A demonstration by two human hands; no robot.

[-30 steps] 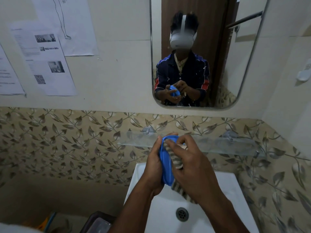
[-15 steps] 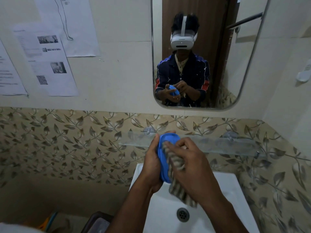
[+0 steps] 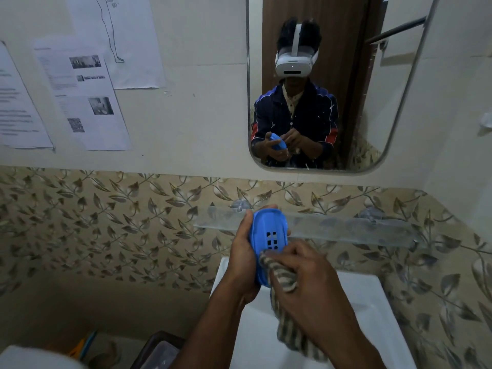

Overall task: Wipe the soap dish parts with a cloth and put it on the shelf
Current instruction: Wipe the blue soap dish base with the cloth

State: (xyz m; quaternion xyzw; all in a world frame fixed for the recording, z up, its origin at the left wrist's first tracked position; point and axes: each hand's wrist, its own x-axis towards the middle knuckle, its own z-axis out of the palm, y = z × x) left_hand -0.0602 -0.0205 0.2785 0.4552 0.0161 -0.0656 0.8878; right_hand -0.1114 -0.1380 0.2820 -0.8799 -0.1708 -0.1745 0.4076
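While left hand [image 3: 243, 258] grips, soap dish [image 3: 269, 243] stands upright, long axis vertical.

Two hands [image 3: 246, 258], one soap dish [image 3: 269, 241], perhaps four papers [image 3: 82, 94]

dim indoor light | soft blur | wide-angle bending at edges

One head-worn camera looks forward and down, close over both hands [image 3: 279, 272]. Beyond them lies the glass shelf [image 3: 346, 227]; above it the mirror [image 3: 372, 102] faces the camera.
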